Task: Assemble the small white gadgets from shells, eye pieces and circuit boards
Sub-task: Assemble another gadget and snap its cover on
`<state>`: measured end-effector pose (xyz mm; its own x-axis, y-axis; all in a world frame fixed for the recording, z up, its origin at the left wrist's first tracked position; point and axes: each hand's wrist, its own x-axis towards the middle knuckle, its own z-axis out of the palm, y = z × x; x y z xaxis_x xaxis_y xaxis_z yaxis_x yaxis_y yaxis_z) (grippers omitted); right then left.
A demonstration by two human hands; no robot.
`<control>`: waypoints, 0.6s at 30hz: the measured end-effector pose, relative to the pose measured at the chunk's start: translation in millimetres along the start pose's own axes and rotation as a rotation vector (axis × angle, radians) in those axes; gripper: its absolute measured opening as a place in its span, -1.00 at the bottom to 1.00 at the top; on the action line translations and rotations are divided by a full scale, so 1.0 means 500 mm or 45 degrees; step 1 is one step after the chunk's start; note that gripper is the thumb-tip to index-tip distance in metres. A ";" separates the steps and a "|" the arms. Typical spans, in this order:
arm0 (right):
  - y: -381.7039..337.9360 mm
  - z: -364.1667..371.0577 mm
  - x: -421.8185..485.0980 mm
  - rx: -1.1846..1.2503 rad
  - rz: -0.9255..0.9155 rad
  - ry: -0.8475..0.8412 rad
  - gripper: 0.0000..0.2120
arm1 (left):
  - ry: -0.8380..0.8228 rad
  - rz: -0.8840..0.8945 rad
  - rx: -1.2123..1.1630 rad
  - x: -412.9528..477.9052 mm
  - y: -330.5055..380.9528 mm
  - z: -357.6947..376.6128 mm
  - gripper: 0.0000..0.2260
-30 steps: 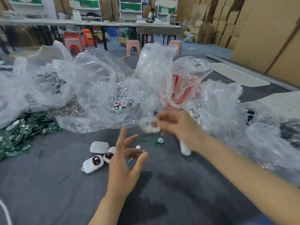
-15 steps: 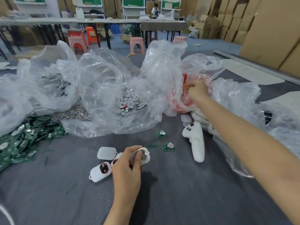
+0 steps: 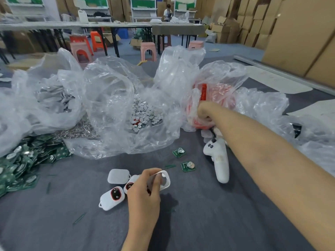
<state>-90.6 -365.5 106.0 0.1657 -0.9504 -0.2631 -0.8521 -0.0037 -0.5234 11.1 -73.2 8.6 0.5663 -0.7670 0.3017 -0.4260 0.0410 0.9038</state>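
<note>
In the lower middle of the frame the left hand (image 3: 145,192) now grips an open white shell (image 3: 164,180) just above the grey surface (image 3: 199,223). A second ago this hand was spread and held nothing, and the right hand carried a white piece in the middle of the frame. Just left of the left hand lie two gadgets (image 3: 112,198) with red-ringed eyes and one plain shell half (image 3: 118,176). A little further, to the right, two green boards (image 3: 188,166) lie apart from each other, beside a white controller (image 3: 219,160). Further still, right of centre, the right hand (image 3: 205,113) has reached into the red bag (image 3: 223,95). Its fingers are covered by plastic, so I cannot tell whether they grip anything. My judgement is that the shell was passed to the left hand so that the right hand can fetch an eye piece. The board would then come after. At the far left lies a large board pile (image 3: 21,165).
</note>
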 end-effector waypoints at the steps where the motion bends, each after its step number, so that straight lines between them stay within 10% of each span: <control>1: 0.002 0.004 0.007 -0.036 -0.034 0.059 -0.70 | 0.015 0.003 0.005 0.000 0.001 -0.001 -0.80; 11: 0.031 -0.005 0.022 0.049 -0.147 0.849 -0.73 | 0.053 0.021 -0.129 -0.002 0.005 0.000 -0.77; 18: 0.065 -0.017 0.015 0.055 -0.123 0.731 -0.90 | 0.048 0.011 -0.147 -0.003 0.010 -0.004 -0.79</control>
<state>-121.5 -375.5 93.9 -0.0641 -0.9627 0.2630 -0.8233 -0.0979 -0.5591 9.2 -70.5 13.3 0.5897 -0.7420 0.3189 -0.3484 0.1225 0.9293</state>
